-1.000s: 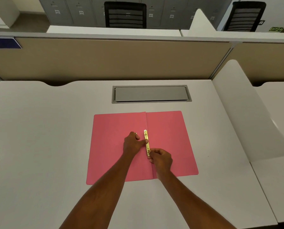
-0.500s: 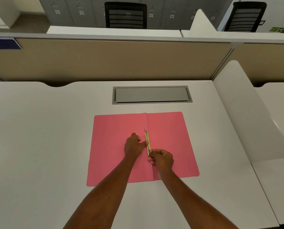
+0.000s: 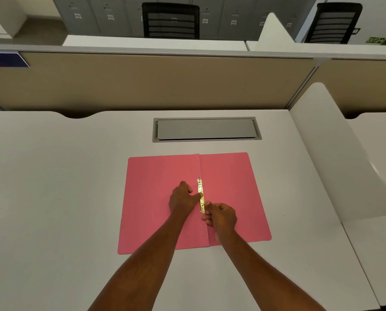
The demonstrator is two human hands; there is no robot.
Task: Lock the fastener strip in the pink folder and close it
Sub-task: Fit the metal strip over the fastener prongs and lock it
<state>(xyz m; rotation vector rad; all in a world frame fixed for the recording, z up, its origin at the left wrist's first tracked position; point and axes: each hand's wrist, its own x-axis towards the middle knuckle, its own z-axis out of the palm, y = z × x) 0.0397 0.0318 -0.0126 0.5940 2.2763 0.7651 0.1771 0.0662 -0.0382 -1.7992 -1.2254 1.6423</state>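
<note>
The pink folder lies open and flat on the white desk, its fold running toward me. A gold metal fastener strip lies along the fold, just right of it. My left hand rests on the left flap and its thumb presses the middle of the strip. My right hand is curled at the strip's near end, fingertips pinching it. The near end of the strip is hidden under my fingers.
A grey cable hatch is set in the desk behind the folder. A beige partition closes the back. A white curved divider stands at the right edge.
The strip stood tilted on edge half a second ago; now it lies flat along the fold again. My hands have barely shifted.
</note>
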